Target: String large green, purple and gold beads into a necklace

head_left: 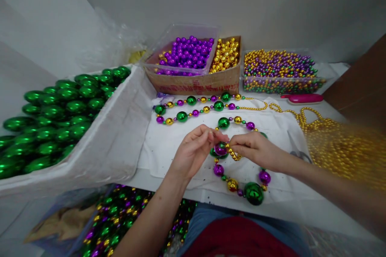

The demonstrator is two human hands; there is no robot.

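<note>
A bead necklace [253,193] of green, purple and gold balls lies in a loop on the white cloth, in front of me. Above its left side, my left hand [193,148] is closed, thumb and fingertips pinched at the necklace's end by a purple ball [221,149]. My right hand [256,148] pinches a short gold bead chain [233,153] right beside that ball. The fingertips nearly meet, so the exact joint between chain and necklace is hidden. Farther back on the cloth, a second necklace [182,116] with a gold chain end lies stretched out.
A white foam box [132,136] of green oval beads stands left. Behind are a cardboard box [193,83], a clear tub [283,84] of small beads and a pink-handled tool [305,98]. Gold bead chains [340,148] heap at right, near scissors [300,154]. Finished-looking strands [120,217] hang below the table edge.
</note>
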